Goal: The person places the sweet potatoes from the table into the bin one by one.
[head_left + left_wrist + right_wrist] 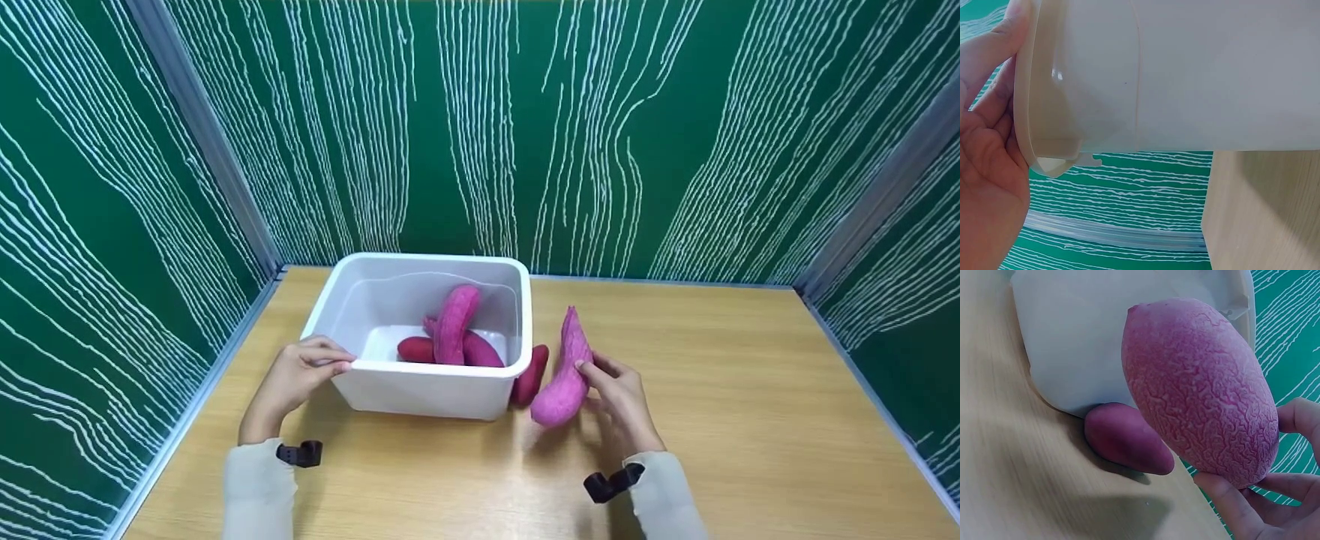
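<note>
My left hand (304, 375) pinches the near-left corner of the rim of a white plastic bin (427, 390); the left wrist view shows its thumb and fingers either side of that rim (1024, 107). To the right of the bin, my right hand (619, 394) grips a wrinkled, light-pink sweet potato (564, 390) by its side, tapered end pointing away. In the right wrist view this sweet potato (1202, 394) looks raised off the table. A darker red sweet potato (531, 377) lies on the table against the bin's right side. Several pink and red sweet potatoes (454, 330) lie piled inside the bin.
A light wooden table (750, 405) carries everything. Green panels (480, 135) with wavy white lines wall off the back and both sides, joined by grey metal posts (202, 135). A small black camera (613, 484) sits on each wrist.
</note>
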`<state>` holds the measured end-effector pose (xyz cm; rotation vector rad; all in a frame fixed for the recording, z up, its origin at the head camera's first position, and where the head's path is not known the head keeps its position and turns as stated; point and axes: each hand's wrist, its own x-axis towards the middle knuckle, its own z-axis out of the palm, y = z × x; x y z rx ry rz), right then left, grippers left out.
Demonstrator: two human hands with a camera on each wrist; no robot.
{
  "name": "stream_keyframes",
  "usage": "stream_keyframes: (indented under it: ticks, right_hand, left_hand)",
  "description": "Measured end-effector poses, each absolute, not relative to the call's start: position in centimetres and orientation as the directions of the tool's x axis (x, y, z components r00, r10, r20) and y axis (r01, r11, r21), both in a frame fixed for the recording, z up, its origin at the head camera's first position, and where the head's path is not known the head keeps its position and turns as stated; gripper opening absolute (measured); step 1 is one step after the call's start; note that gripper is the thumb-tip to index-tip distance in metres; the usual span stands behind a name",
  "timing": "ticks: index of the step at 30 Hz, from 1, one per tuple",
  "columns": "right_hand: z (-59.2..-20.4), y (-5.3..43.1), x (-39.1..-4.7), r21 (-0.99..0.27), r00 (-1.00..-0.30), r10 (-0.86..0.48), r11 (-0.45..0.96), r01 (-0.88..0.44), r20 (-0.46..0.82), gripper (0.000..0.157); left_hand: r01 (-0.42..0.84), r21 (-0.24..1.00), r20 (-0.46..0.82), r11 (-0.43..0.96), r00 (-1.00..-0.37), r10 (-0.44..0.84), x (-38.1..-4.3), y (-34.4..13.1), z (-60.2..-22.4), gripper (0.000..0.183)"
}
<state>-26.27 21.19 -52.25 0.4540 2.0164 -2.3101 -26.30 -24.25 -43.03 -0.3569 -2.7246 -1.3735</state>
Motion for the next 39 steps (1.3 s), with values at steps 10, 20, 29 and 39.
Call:
stream_keyframes:
  ticks: [10,20,29,39]
  right_hand:
    - [-47.8,20.5,-25.0,-0.967,-0.95,0.181,-0.04,0.25,-0.253,0.063]
    - [-46.7,21.2,-25.5,-0.97,-0.958,0.16,-0.003,0.242,-0.24,0.065]
    - [-45.4,21.3,-25.9,-0.968,-0.958,0.149,0.013,0.251,-0.246,0.064]
    - [-44.3,21.5,-26.5,-0.97,-0.965,0.126,0.049,0.237,-0.23,0.066]
  left_hand:
    - [0.265,0.772,0.196,0.577,-0.964,0.18,-26.3,-24.2,-43.0,0.014]
    - [0.302,0.777,0.229,0.552,-0.953,0.199,-26.3,-24.3,-43.2,0.012]
    - [0.319,0.774,0.245,0.547,-0.947,0.206,-26.4,-24.3,-43.2,0.012]
    - [0.316,0.767,0.245,0.559,-0.949,0.199,-26.4,-24.2,-43.2,0.013]
